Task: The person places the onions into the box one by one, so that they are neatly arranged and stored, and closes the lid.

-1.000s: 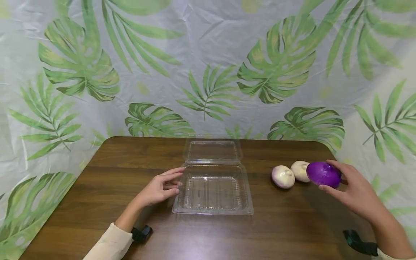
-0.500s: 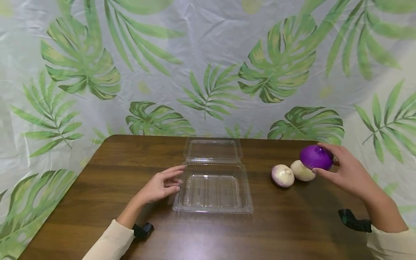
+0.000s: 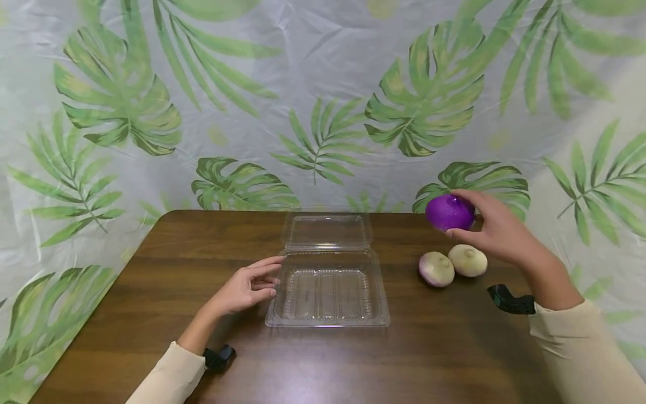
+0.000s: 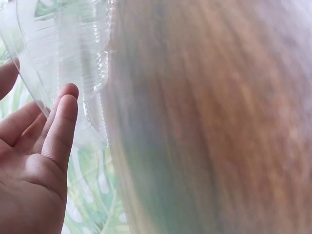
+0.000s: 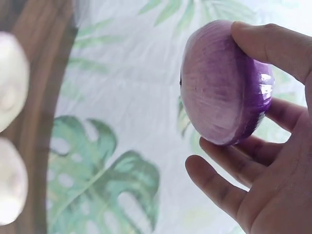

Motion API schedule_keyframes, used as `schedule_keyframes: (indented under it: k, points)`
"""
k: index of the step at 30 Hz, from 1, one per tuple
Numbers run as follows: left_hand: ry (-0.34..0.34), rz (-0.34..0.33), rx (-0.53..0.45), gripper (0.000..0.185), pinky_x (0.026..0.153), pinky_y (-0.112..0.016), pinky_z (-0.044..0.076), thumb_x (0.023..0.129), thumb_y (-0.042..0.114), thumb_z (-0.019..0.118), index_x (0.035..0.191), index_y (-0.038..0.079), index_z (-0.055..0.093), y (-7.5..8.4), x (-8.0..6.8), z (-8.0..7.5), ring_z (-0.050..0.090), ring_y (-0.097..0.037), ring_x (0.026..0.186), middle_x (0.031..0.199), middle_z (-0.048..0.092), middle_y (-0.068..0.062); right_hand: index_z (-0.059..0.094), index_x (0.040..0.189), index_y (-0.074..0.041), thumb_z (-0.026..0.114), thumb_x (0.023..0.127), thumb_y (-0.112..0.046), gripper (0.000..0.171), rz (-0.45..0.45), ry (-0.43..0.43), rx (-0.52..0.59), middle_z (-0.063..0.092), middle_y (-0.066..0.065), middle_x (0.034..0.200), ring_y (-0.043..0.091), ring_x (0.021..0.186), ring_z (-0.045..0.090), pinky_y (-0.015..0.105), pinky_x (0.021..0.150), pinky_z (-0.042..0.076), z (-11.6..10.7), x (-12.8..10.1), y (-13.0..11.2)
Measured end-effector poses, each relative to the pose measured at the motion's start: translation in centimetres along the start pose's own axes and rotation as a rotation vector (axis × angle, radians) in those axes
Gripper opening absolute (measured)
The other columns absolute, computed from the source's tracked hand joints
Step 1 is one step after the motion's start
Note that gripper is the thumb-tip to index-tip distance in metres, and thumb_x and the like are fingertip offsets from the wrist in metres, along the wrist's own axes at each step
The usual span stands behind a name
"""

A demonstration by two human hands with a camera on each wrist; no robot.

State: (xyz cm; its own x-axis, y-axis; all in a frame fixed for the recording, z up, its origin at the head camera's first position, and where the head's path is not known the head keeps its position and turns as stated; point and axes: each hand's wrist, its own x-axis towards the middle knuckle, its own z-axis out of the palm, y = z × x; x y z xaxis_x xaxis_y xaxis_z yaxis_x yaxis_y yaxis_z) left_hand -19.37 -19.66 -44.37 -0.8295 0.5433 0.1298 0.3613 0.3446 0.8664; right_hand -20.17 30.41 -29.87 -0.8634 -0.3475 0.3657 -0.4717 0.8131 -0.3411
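Wooden table (image 3: pixel 353 359), right fingers (image 5: pixel 231 158) pinching purple onion (image 5: pixel 214 87), left fingers (image 4: pixel 61 129) (loosely parted) at clear container (image 3: pixel 328 294)

Place: a screened-off tabletop recording spot is shown; whether it is set up in a home, a studio or a lab cannot be told.
Leaf-print sheet (image 3: pixel 323 67): the far side is covered by a pale, creased hanging printed with green leaves, and the left and right sides are closed in by it too.
Wooden table (image 3: pixel 176 269): a dark wood-grain top with rounded far corners is placed close to the sheet.
Black wrist devices (image 3: pixel 220 358): one is worn by each sleeve (image 3: pixel 169 373), by which filming is suggested.
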Motion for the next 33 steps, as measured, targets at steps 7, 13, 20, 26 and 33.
schedule_keyframes:
  k: [7,13,20,26,33]
  points:
    - [0.003,-0.007,0.008,0.061,0.097,-0.035,0.059,0.09,0.003,0.068,0.147,-0.001,0.044,0.2,0.0,0.1,0.063,-0.039,0.117,0.157,0.037,-0.022,0.045,0.145,0.0,0.082,0.081,-0.017,0.076,-0.014,-0.03,0.036,0.051,0.027,0.134,0.041,0.117,0.052,0.061,0.088,0.056,-0.9,2.9,-2.5]
    - [0.003,0.0,0.003,0.06,0.096,-0.035,0.06,0.09,0.002,0.068,0.146,-0.002,0.045,0.4,0.1,0.1,0.064,-0.039,0.117,0.156,0.038,-0.022,0.046,0.145,-0.005,0.081,0.082,-0.022,0.075,0.016,-0.063,0.032,0.052,0.024,0.135,0.038,0.117,0.053,0.058,0.089,0.055,-1.4,4.1,-3.9]
    - [0.007,0.002,0.009,0.058,0.096,-0.034,0.06,0.09,0.001,0.067,0.145,-0.003,0.047,0.4,0.2,0.1,0.064,-0.039,0.116,0.157,0.038,-0.021,0.044,0.146,-0.003,0.08,0.083,-0.02,0.075,0.032,-0.077,0.076,0.052,0.024,0.132,0.038,0.117,0.052,0.06,0.093,0.055,-1.3,4.8,-4.0]
    - [0.009,-0.004,0.011,0.058,0.097,-0.036,0.059,0.091,0.003,0.068,0.145,-0.003,0.047,0.5,0.5,0.0,0.064,-0.038,0.117,0.158,0.037,-0.02,0.043,0.146,-0.002,0.08,0.082,-0.017,0.075,0.035,-0.068,0.088,0.05,0.025,0.133,0.039,0.118,0.051,0.063,0.093,0.054,-1.4,4.9,-3.8]
    - [0.021,0.01,0.003,0.057,0.096,-0.029,0.059,0.09,0.001,0.068,0.143,-0.006,0.048,0.2,0.4,0.3,0.064,-0.039,0.115,0.156,0.038,-0.022,0.044,0.146,-0.004,0.081,0.082,-0.02,0.075,0.033,-0.085,0.068,0.051,0.025,0.135,0.04,0.119,0.052,0.061,0.093,0.055,-1.0,5.0,-3.7]
